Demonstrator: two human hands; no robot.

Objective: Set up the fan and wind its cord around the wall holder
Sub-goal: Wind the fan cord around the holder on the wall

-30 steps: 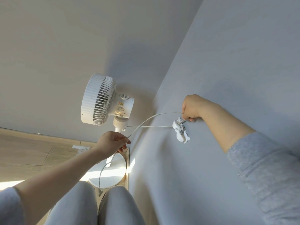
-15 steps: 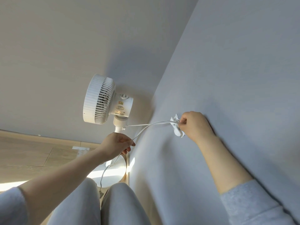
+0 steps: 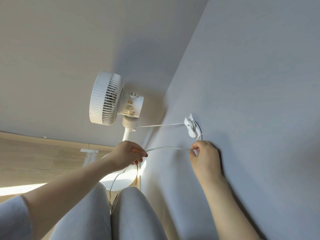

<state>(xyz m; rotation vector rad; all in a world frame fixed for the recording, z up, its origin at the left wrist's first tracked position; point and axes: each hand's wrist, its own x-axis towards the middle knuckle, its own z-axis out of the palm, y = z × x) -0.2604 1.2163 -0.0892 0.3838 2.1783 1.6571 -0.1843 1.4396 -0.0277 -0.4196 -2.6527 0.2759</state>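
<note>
While both hands pinch it, white cord (image 3: 168, 147) loops wall holder (image 3: 192, 127).

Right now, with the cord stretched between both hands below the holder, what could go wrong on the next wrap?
1. The thin white cord may slip off the small white plastic wall holder, loosening its turns.
2. The taut run to the white pedestal fan could tug it.
3. Slack hanging from the left hand could snag between the knees.

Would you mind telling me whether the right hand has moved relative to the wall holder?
Yes: the right hand dropped from above the wall holder to below it.
</note>
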